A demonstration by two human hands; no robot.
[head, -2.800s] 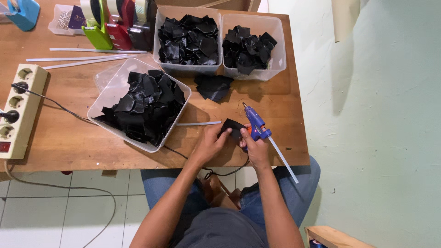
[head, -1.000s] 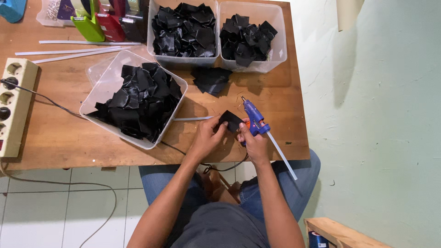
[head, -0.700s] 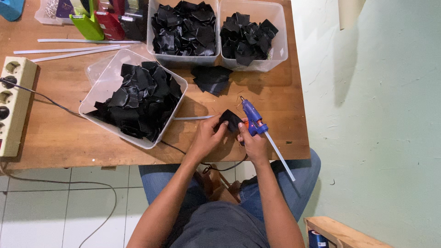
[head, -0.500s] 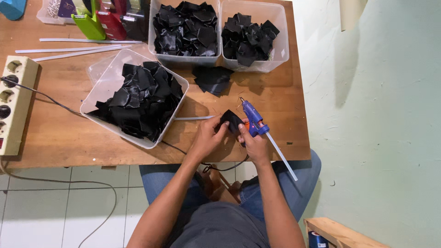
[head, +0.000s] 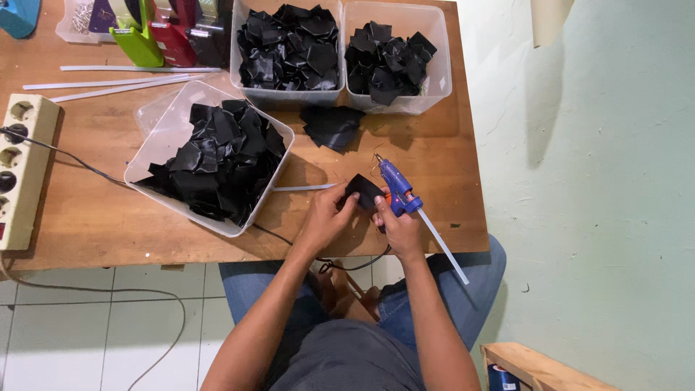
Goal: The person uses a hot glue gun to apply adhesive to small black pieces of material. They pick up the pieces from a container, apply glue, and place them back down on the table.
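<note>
Black piece [head: 364,190], small, thin, prob. fabric or foil-like sheet — sits near the front edge of the wooden table [head: 94,210], pinched between my two hands just beside the nearest tub. My left hand [head: 327,217] is closed on its near-left edge w/ fingertips, thumb under as far as I can tell. My right hand [head: 394,226] is wrapped round the grip of the blue glue gun [head: 395,190], nozzle pointing away from me, white glue stick [head: 443,247] poking out the back toward my lap; its fingers also touch the piece's right side.

Handling, my guess: v. light, floppy, creases easily — the heaps in the clear tub [head: 174,134] look crumpled and slightly glossy, so maybe a bit slick. Not fragile, but it'll fold on itself if held by one corner only. Best grip = pinch at an edge, two points, keep it taut. Keep fingertips off wherever hot glue sits.

Loose stack of the same black pieces [head: 333,127] lies further back, near two more full tubs. Power strip [head: 22,166] far left, well apart.
</note>
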